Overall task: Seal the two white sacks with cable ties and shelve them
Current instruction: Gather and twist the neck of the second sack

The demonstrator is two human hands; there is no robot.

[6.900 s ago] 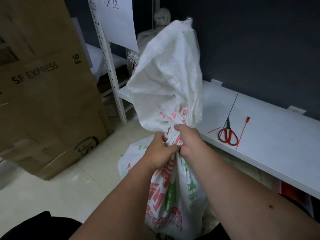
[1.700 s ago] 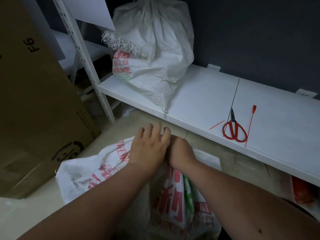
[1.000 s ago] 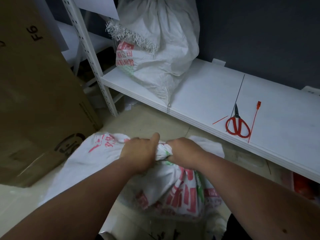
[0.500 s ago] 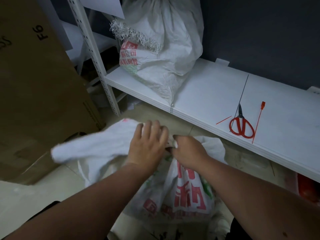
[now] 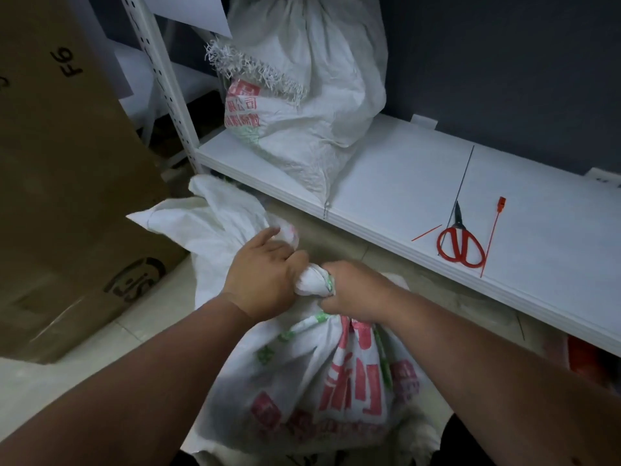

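Observation:
A white woven sack [image 5: 312, 381] with red and green print stands on the floor in front of me. Its neck is twisted into a tight bunch between my hands. My left hand [image 5: 262, 277] grips the neck from the left, with the loose top of the sack flopped out to the left beyond it. My right hand [image 5: 353, 290] grips the neck from the right. A second white sack [image 5: 302, 95] stands on the white shelf [image 5: 396, 176], its frayed top folded over. One red cable tie [image 5: 491, 237] lies on the shelf beside red scissors [image 5: 461, 243].
A big brown cardboard box [image 5: 67, 183] stands at the left on the pale floor. A white perforated shelf post [image 5: 164, 82] rises between box and shelf. A short red tie offcut [image 5: 426, 233] lies by the scissors. Something red [image 5: 584, 358] sits under the shelf.
The sack's top, held high earlier, has been folded down to the left. Over the last second both hands kept regripping and twisting the neck; the left hand now curls round it.

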